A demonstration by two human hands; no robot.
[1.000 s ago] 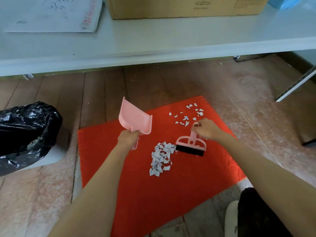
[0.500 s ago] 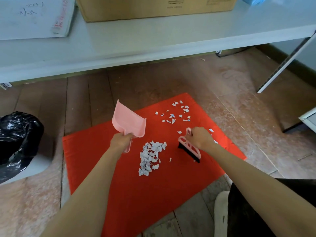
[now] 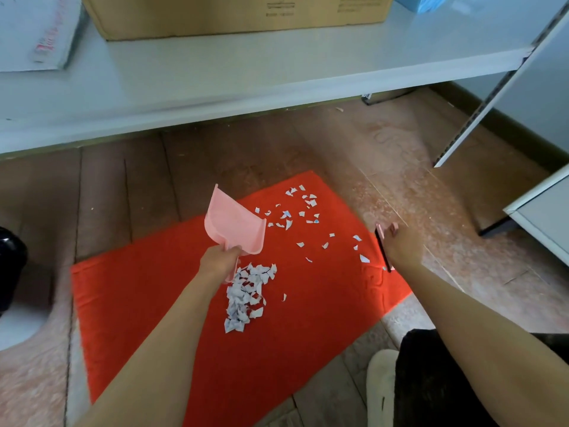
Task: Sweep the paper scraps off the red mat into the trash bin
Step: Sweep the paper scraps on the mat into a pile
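Two hands on sweeping tools over the red mat (image 3: 154,297); paper lay on it unswept.
The left hand (image 3: 220,260) had its fingers curled round the handle of a pink dustpan (image 3: 234,224), held raised and tilted just above a heaped pile of paper scraps (image 3: 246,294) near the mat's middle. The right hand (image 3: 401,246) gripped a pink brush (image 3: 382,248), seen edge-on at the mat's right edge. Loose scraps (image 3: 295,211) lay scattered over the far right part of the mat. The black-lined trash bin (image 3: 10,266) stood at far left, well apart from the mat.
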